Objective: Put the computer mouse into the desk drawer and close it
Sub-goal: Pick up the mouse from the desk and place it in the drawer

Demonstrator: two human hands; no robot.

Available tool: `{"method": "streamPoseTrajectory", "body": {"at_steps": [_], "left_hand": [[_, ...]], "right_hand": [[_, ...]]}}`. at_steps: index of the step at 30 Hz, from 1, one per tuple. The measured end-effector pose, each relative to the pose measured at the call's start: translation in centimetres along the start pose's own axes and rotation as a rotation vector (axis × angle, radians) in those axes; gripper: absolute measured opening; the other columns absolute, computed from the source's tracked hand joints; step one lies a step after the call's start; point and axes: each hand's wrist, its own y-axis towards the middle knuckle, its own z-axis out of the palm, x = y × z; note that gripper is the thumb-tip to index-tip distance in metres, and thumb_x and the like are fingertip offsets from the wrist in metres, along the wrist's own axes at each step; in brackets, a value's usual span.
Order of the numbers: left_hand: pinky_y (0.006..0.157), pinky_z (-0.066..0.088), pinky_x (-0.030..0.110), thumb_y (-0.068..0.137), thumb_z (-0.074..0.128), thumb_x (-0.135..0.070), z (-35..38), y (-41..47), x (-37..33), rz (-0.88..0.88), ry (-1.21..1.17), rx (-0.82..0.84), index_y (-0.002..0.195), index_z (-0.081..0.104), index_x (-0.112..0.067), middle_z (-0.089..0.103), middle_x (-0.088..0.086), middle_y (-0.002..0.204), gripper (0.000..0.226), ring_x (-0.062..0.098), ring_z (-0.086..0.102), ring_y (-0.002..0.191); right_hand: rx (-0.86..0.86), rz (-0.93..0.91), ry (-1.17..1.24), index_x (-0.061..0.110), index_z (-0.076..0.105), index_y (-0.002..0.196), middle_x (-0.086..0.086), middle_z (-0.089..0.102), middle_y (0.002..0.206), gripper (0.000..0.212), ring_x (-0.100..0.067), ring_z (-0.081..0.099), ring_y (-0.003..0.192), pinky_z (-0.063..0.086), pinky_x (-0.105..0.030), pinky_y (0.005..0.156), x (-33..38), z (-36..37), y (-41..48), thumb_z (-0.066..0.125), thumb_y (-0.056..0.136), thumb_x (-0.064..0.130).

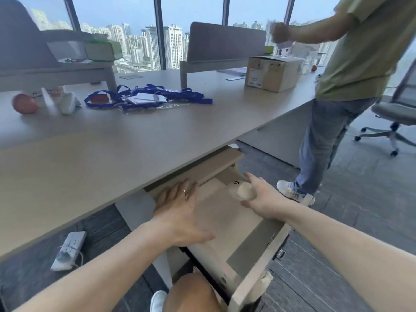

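Under the desk top [135, 140] the drawer [254, 278] is pulled out wide, its pale inside bare. My right hand [261, 199] is over the drawer's far right corner, closed around a white computer mouse [242, 189], blurred by motion. My left hand [180, 210] lies flat on the drawer's left side wall, fingers spread and pointing under the desk, with a ring on one finger.
Another person [351, 86] stands just right of the drawer, one shoe [290, 190] close to its far corner. A wheeled chair [396, 113] is beyond. On the desk lie blue lanyards [148, 95], a cardboard box [270, 73] and an apple [24, 103]. A power strip [69, 248] lies on the floor.
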Motion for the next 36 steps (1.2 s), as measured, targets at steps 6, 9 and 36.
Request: {"method": "streamPoseTrajectory", "body": {"at_steps": [6, 9, 36], "left_hand": [[0.119, 0.004, 0.045, 0.048, 0.066, -0.086, 1.6, 1.3, 0.1, -0.057, 0.036, -0.002, 0.158, -0.012, -0.016, -0.013, 0.004, 0.168, 0.151, 0.024, -0.009, 0.152], [0.118, 0.006, 0.045, 0.048, 0.065, -0.086, 1.5, 1.5, 0.4, -0.034, 0.059, -0.006, 0.158, -0.009, -0.016, -0.010, 0.002, 0.168, 0.150, 0.025, -0.005, 0.151], [0.120, 0.009, 0.045, 0.048, 0.060, -0.092, 1.7, 1.7, 1.7, 0.063, 0.128, -0.073, 0.158, -0.006, -0.016, -0.005, -0.001, 0.167, 0.149, 0.025, 0.002, 0.149]], "right_hand": [[0.182, 0.133, -0.093, 0.010, 0.003, 0.160, -0.023, 0.013, 0.163, 0.094, -0.038, 0.018, 0.151, 0.028, -0.038, 0.119, 0.0, 4.9, 2.9, 0.064, 0.089, 0.017], [0.228, 0.162, -0.120, 0.006, 0.010, 0.157, -0.022, 0.018, 0.157, 0.083, -0.039, 0.029, 0.145, 0.035, -0.035, 0.111, 0.0, 6.6, 3.2, 0.059, 0.091, 0.017], [0.164, 0.067, -0.293, 0.015, 0.034, 0.149, -0.019, 0.042, 0.135, 0.060, -0.040, 0.048, 0.124, 0.044, -0.039, 0.102, -0.3, 8.4, 3.3, 0.056, 0.094, 0.026]]}}
